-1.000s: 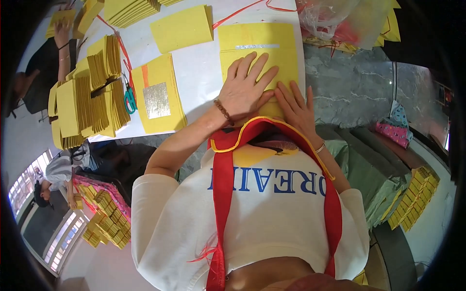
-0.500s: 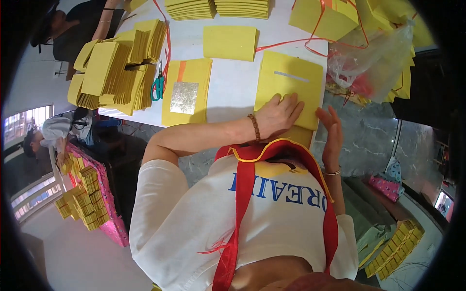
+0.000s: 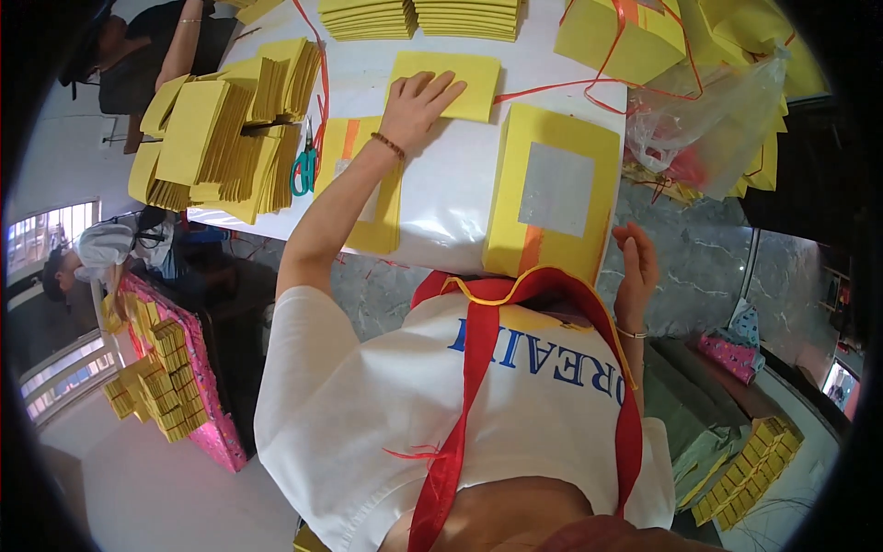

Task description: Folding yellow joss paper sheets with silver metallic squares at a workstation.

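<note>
Now your left hand lies flat, fingers spread, on the far yellow sheet, its long axis left-right, while your right hand hangs open, near, empty, well apart.

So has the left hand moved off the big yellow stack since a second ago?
Yes. The left hand has gone from the big yellow stack farther up the white table, onto a flat yellow sheet.

Left hand on sheet; bundle right of it; scissors left.
</note>
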The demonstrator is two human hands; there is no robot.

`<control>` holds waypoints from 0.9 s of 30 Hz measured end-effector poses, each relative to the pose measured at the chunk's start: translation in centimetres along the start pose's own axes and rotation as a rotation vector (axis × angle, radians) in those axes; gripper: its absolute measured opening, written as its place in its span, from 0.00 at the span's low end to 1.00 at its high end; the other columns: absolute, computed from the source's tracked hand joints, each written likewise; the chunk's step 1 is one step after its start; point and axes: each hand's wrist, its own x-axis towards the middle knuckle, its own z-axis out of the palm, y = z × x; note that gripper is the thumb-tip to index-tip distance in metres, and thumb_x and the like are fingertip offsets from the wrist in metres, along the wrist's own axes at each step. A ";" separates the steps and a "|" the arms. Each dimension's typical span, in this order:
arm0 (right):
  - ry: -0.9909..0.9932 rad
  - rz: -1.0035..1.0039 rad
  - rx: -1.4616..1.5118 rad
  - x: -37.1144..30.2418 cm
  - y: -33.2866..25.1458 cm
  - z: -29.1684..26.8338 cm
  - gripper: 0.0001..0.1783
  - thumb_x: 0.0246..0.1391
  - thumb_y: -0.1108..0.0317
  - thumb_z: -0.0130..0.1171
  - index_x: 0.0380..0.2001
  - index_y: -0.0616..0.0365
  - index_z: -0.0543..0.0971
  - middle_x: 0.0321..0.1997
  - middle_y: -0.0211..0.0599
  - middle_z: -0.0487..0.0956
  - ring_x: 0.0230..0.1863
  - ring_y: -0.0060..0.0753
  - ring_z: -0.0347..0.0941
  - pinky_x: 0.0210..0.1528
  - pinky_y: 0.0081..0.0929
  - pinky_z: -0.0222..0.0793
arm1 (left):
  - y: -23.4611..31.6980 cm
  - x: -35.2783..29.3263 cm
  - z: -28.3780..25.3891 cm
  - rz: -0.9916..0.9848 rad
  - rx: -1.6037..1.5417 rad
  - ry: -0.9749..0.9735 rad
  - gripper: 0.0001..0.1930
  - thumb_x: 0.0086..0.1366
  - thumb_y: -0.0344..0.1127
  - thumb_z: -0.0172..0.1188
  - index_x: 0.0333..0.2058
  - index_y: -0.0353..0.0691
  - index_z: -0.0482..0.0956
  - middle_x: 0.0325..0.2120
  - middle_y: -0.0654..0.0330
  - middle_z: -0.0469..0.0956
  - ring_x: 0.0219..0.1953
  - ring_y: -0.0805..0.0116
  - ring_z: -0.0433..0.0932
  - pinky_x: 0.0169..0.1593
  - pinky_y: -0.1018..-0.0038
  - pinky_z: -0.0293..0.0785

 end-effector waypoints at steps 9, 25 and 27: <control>0.010 0.001 0.007 -0.1 0.8 0.3 0.15 0.58 0.69 0.49 0.48 0.61 0.72 0.43 0.37 0.77 0.45 0.26 0.72 0.49 0.24 0.66 | -1.8 0.1 2.3 -0.063 -0.076 -0.272 0.31 0.48 0.33 0.62 0.54 0.54 0.65 0.50 0.66 0.67 0.49 0.64 0.66 0.49 0.65 0.61; -0.001 0.035 0.016 -0.4 1.2 0.9 0.14 0.58 0.73 0.49 0.47 0.64 0.72 0.43 0.35 0.76 0.46 0.24 0.70 0.52 0.22 0.63 | 0.1 0.8 4.0 -0.080 0.136 -0.396 0.28 0.52 0.35 0.56 0.55 0.47 0.61 0.52 0.58 0.63 0.48 0.57 0.66 0.45 0.61 0.65; 0.010 0.045 0.020 -0.6 0.8 1.1 0.14 0.58 0.73 0.49 0.47 0.64 0.72 0.43 0.35 0.76 0.46 0.23 0.69 0.51 0.22 0.63 | 0.2 1.1 4.1 -0.128 0.087 -0.465 0.29 0.52 0.33 0.55 0.55 0.47 0.61 0.53 0.58 0.63 0.49 0.57 0.66 0.46 0.61 0.66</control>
